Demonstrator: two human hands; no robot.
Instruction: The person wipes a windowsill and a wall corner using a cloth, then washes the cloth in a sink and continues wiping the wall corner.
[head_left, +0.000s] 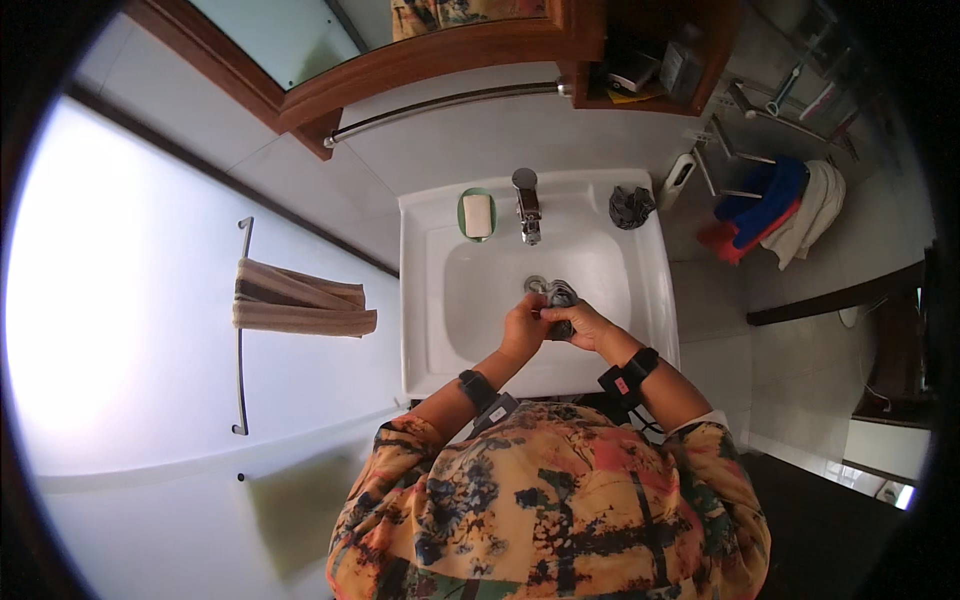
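Over the white ceramic washbasin (480, 352), both my hands are on a bunched dark grey cloth item (560, 294), held near the drain (535, 284). My left hand (525, 328) pinches at its left side; my right hand (587, 324) grips it from the right, thumb across it. Another bunched dark grey cloth item (631, 208) lies on the basin's back right corner. The chrome faucet (527, 206) stands at the back middle, and no water is seen running from it. To its left, a pale bar of soap (477, 216) sits in a green soap dish (491, 234).
A striped brown towel (300, 300) hangs on a rail at the left. Above the basin are a metal bar (450, 107) and a wood-framed mirror cabinet (442, 49). Blue and red cloths (761, 202) and a beige towel (810, 214) hang at the right.
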